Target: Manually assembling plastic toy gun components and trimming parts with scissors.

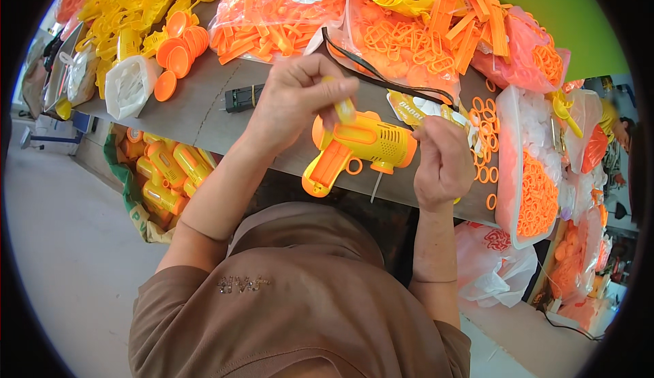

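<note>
A yellow and orange toy bubble gun (371, 143) lies on its side at the table's front edge. Its orange handle points toward me, and an orange ring sits at the trigger. Above its rear end, my left hand (289, 105) pinches a small, shiny yellow label-like piece (345, 111). My right hand (443, 160) is closed beside the gun's front end, fingertips pressed together; what they hold, if anything, is too small to make out. Printed yellow and white labels (409, 111) lie just behind the gun. A thin metal rod (375, 188) sticks out below it.
Orange parts in clear bags (272, 27) cover the back of the table. Loose orange rings (485, 129) and a plastic bin (507, 173) stand at right. A black tool (240, 98), orange discs (178, 57) and a white-lined box (129, 88) lie left. A sack (146, 218) of yellow bodies stands below.
</note>
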The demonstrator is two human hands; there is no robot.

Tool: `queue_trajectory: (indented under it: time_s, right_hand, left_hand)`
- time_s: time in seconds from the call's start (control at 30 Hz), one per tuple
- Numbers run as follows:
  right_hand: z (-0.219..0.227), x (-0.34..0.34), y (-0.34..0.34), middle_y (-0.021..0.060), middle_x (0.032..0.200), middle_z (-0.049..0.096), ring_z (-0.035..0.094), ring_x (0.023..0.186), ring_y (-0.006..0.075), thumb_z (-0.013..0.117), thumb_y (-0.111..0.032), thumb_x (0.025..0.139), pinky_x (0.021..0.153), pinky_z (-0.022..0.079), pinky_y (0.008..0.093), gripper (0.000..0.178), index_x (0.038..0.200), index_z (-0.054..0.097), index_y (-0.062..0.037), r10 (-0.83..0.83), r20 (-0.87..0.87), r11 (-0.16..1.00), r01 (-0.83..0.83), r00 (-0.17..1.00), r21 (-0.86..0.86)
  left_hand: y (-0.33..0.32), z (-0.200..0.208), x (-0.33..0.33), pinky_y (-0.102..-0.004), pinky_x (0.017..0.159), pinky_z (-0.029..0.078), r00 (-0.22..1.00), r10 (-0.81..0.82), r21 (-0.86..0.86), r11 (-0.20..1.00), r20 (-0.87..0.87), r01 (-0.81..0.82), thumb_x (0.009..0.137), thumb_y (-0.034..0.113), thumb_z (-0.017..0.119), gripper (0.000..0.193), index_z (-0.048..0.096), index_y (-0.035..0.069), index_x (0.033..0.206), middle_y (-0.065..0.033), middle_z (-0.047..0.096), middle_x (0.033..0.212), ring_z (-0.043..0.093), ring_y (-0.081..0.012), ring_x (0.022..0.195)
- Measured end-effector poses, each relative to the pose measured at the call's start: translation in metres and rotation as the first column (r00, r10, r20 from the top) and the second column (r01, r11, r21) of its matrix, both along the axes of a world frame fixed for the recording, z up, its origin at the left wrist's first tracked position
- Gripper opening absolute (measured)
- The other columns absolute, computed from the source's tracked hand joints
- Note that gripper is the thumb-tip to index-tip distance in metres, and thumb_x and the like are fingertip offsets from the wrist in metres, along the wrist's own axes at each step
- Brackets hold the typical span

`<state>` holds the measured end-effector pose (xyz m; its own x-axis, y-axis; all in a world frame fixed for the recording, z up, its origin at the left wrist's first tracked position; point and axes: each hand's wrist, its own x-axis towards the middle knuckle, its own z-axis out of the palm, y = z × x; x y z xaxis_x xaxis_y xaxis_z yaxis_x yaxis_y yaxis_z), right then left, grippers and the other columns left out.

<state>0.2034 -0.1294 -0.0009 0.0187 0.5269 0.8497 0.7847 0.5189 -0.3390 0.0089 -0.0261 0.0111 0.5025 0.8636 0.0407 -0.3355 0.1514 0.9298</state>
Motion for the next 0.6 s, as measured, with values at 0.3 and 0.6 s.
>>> queue_trajectory:
  time_s: [0.3, 0.6]
  right_hand:
    - [0.004, -0.01, -0.007, 0.0191, 0.091, 0.066, 0.065, 0.077, 0.023, 0.071, 0.004, 0.075, 0.069, 0.052, 0.0282, 0.024, 0.097, 0.062, 0.0006, 0.077, 0.018, 0.997, -0.077, 0.997, -0.01]
    - [0.004, -0.016, -0.01, 0.0168, 0.1, 0.064, 0.063, 0.085, 0.0224, 0.069, 0.005, 0.077, 0.072, 0.052, 0.0293, 0.022, 0.096, 0.061, -0.0012, 0.098, -0.05, 0.987, -0.104, 0.994, -0.124]
  left_hand:
    - [-0.022, -0.003, 0.001, -0.0168, 0.041, 0.037, 0.965, -0.254, -0.179, 0.948, 0.069, 0.262, 0.083, 0.009, 0.068, 0.018, 0.063, -0.003, 0.095, -0.0064, 0.066, 0.073, 0.057, -0.005, 0.055]
    - [-0.025, -0.005, 0.003, -0.0181, 0.043, 0.036, 0.979, -0.203, -0.061, 0.978, -0.028, 0.201, 0.086, 0.014, 0.066, 0.016, 0.064, -0.002, 0.087, -0.0032, 0.061, 0.065, 0.052, -0.0035, 0.052]
